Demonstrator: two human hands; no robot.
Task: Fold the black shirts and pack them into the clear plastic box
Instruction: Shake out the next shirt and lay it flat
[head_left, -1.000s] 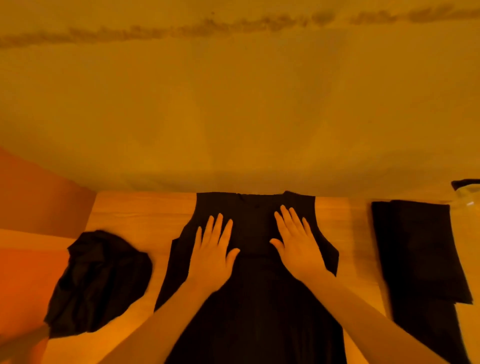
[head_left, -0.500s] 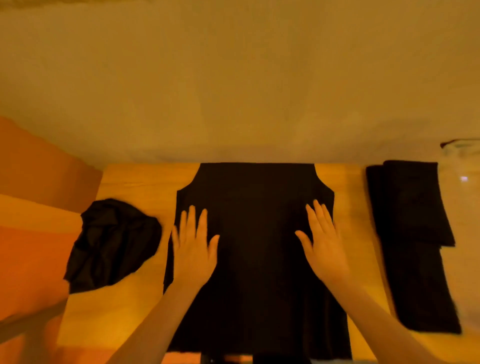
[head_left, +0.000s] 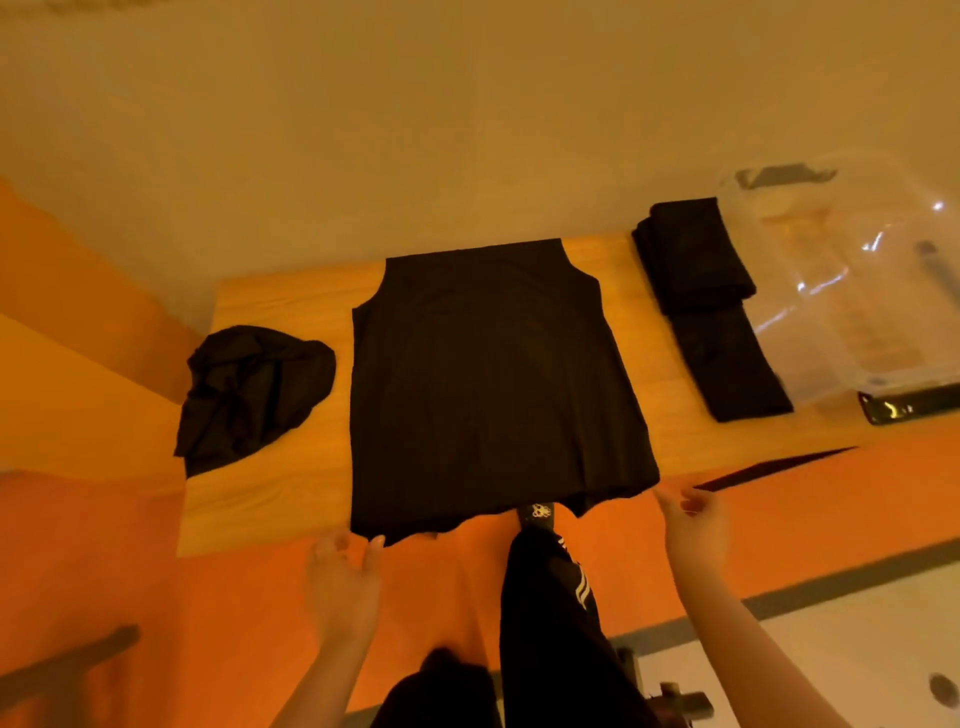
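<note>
A black shirt (head_left: 488, 384) lies spread flat on the wooden table (head_left: 270, 499), its sleeves folded in and its hem hanging over the near edge. My left hand (head_left: 343, 571) is at the hem's left corner, fingers curled and touching the cloth. My right hand (head_left: 693, 525) hovers just off the hem's right corner, fingers bent and apart, holding nothing. A crumpled black shirt (head_left: 249, 389) sits at the table's left. A folded black shirt (head_left: 711, 306) lies at the right, beside the clear plastic box (head_left: 852, 291).
The table stands against a pale wall. The floor around it is orange. My dark trouser leg (head_left: 556, 639) and foot are below the table's near edge. A black latch (head_left: 904, 408) shows on the box's near side.
Both hands slid off the shirt's middle and down to the hem at the near edge. The camera pulled back, so the whole table and the clear box show.
</note>
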